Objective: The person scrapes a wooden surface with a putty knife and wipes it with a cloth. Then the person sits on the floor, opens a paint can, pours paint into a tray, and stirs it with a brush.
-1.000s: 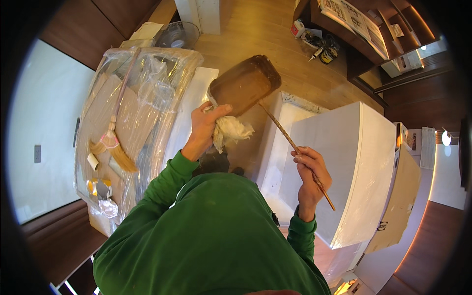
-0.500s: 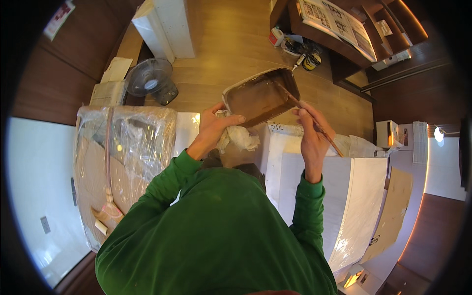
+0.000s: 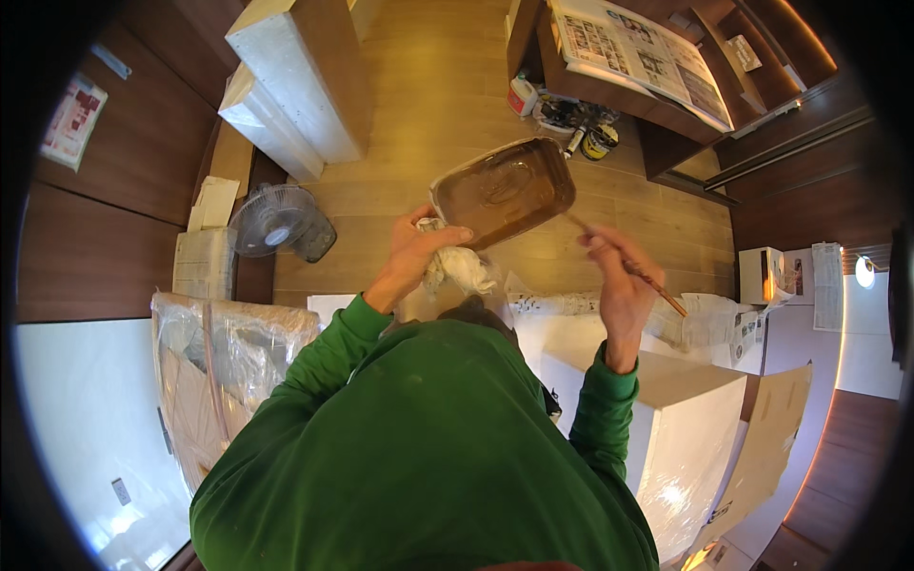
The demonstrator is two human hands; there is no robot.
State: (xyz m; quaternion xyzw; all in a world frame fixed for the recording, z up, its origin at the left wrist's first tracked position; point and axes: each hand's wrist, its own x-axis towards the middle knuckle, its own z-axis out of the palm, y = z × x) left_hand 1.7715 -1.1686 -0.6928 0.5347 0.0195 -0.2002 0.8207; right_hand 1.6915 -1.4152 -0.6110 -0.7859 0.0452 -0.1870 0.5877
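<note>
My left hand [image 3: 416, 252] grips the near left corner of a rectangular tub [image 3: 447, 228] with brown liquid in it. A crumpled white rag [image 3: 462, 270] is bunched under the same hand, below the tub's edge. To the right, my right hand [image 3: 624, 281] is closed around a thin paintbrush [image 3: 672, 301]. The brush's tip points toward the tub's right side and sits just outside its rim; motion blurs it. Rings show on the surface of the brown liquid.
A grey fan [image 3: 276, 228] stands on the wooden floor at left, by white boxes [image 3: 305, 86]. Plastic-wrapped cardboard [image 3: 252, 347] is at lower left, a white box [image 3: 666, 409] at lower right. A newspaper [image 3: 638, 52] covers a shelf; a bottle [image 3: 522, 96] and a yellow-black can [image 3: 599, 142] stand below.
My right hand has drawn the brush out of the tub, to the right. Rings now show in the liquid. The view has shifted; the left hand still holds tub and rag.
</note>
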